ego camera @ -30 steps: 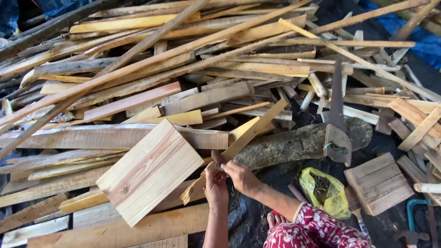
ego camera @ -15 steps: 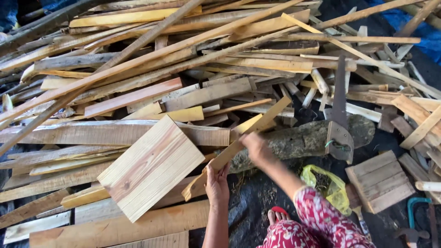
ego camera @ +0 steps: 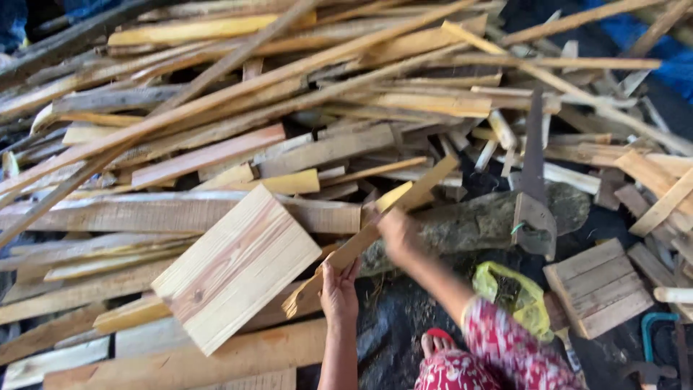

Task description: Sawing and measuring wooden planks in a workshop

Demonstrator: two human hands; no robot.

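A long narrow wooden slat [ego camera: 404, 198] slants from the lower middle up to the right over a heap of scrap wood. My left hand [ego camera: 339, 283] grips its lower part near the bottom end. My right hand [ego camera: 395, 231], blurred, is closed around the slat's middle, higher up. A square light panel of joined boards [ego camera: 234, 267] lies tilted just left of my left hand. A grey log [ego camera: 484, 220] lies under the slat's upper half.
Long strips and planks [ego camera: 238, 94] are piled across the top and left. A handsaw [ego camera: 534, 195] stands with its blade against the log. A yellow plastic bag [ego camera: 516, 296], a small slatted panel [ego camera: 598, 287] and my patterned red trouser leg [ego camera: 498, 354] are at the lower right.
My right hand slid up the slat from beside my left hand to its middle. The slat's top end shifted slightly; my left hand stayed low on it.
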